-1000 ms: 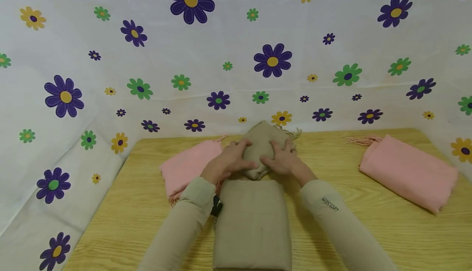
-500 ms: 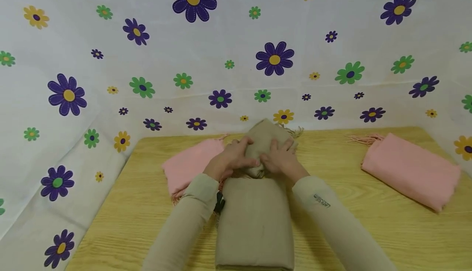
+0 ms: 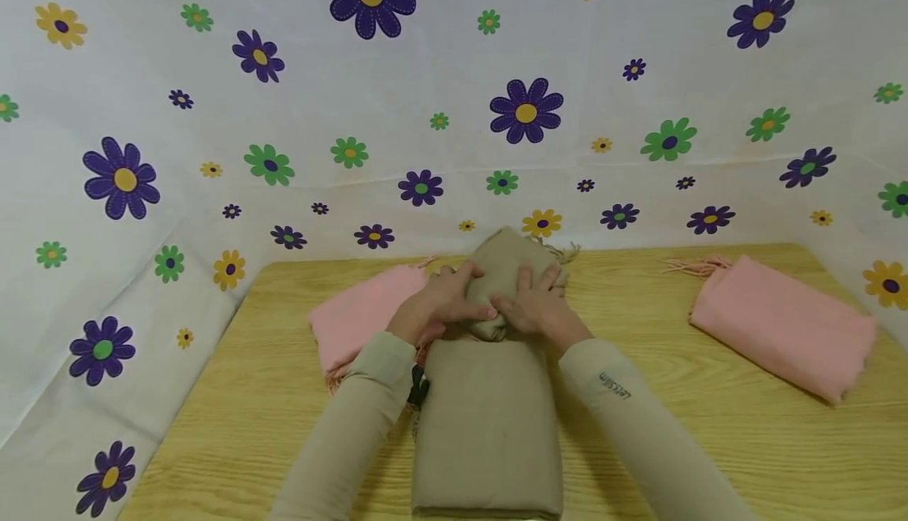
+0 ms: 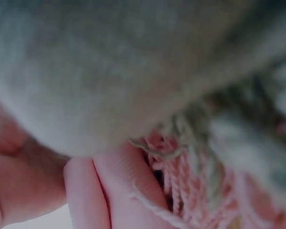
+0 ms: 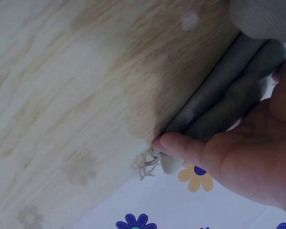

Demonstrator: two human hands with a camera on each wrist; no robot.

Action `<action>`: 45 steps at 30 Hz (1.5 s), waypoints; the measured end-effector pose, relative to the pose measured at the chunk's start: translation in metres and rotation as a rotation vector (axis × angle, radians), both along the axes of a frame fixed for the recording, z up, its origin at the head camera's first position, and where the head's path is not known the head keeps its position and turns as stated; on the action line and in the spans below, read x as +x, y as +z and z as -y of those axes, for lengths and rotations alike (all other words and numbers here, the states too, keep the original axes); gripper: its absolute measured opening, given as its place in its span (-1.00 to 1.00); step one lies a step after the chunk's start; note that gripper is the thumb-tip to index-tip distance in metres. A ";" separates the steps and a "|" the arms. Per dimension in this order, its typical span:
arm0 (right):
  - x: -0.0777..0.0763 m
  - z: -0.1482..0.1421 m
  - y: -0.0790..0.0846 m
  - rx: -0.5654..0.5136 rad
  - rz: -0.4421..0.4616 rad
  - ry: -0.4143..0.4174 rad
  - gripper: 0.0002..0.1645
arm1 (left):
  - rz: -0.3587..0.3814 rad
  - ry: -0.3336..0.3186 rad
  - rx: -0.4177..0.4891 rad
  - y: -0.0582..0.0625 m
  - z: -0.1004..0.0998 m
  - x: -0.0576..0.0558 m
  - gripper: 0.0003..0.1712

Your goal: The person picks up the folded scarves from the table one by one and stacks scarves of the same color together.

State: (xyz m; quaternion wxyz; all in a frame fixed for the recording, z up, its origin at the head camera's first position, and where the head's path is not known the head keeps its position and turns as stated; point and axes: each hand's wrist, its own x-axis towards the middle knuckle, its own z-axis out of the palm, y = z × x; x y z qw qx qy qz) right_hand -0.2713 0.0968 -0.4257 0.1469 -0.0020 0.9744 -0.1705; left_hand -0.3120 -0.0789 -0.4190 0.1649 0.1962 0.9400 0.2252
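Toward the back of the table lies a folded beige scarf with a fringe, set at an angle. My left hand rests along its left side, thumb stretched over the near part. On the right side, my right hand lies with spread fingers on the cloth, and the two thumbs nearly meet. In the right wrist view, the stacked folds of the beige scarf show beside my right hand, fingertips at their edge. Blurred beige cloth covers much of the left wrist view, above my left hand and some pink fringe.
A second folded beige scarf lies flat between my forearms. One folded pink scarf sits at the left, partly behind my left hand, another pink scarf at the right. A white flower-patterned cloth hangs behind the wooden table.
My right hand has shifted slightly inward, its thumb now nearer to the left thumb, and the right sleeve has moved left. The left hand and the scarves stay much the same.
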 end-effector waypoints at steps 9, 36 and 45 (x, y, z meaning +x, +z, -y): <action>-0.005 -0.009 0.000 -0.025 0.024 0.034 0.07 | -0.010 0.000 -0.061 0.005 -0.006 0.002 -0.09; -0.007 -0.015 0.000 -0.021 0.043 0.093 0.04 | -0.062 -0.008 -0.087 0.002 -0.011 0.011 -0.10; -0.008 -0.019 0.001 -0.043 0.045 0.121 0.06 | -0.082 -0.028 -0.121 0.000 -0.012 0.011 -0.09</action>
